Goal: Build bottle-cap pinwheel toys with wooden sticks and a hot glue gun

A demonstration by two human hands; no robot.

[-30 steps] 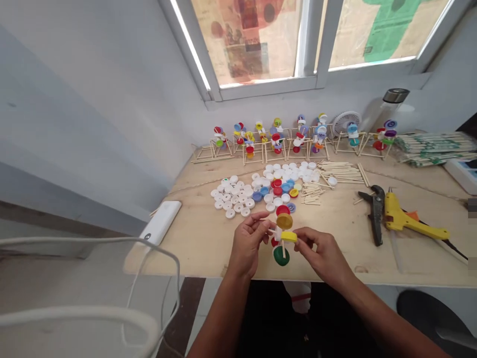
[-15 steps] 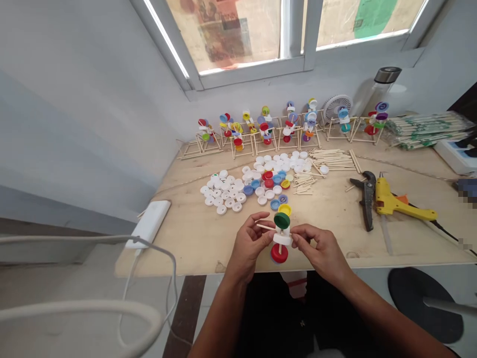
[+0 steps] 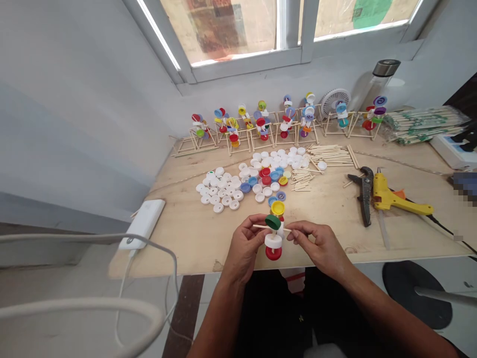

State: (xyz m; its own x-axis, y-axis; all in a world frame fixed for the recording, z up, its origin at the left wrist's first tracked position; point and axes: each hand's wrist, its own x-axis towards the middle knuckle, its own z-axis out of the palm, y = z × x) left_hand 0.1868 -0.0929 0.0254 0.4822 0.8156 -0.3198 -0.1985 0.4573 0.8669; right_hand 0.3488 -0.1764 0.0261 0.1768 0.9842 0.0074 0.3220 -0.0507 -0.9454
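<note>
Near the table's front edge I hold a small wheel of bottle caps (image 3: 273, 242), with green, yellow, white and red caps on short sticks. A thin wooden stick (image 3: 287, 229) passes crosswise through its middle and juts out on both sides. My left hand (image 3: 248, 243) is closed at the wheel's left side, thumb and fingers against the white cap and hub; the exact contact is partly hidden. On the other side, my right hand (image 3: 315, 243) pinches the stick's right end. Loose white bottle caps (image 3: 219, 186) lie just beyond my hands, with blue, red and yellow ones among them.
Finished cap wheels on stick frames (image 3: 238, 141) line the wall. Cut sticks (image 3: 330, 155) lie mid-table. At right are black cutters (image 3: 365, 194), a yellow glue gun (image 3: 400, 199) and bagged sticks (image 3: 421, 122). A white power bank (image 3: 143, 223) with a cable sits at left.
The wheel has turned and shifted a little left. My right hand has drawn slightly away from the hub, so a length of stick now shows between them. The view has tilted slightly.
</note>
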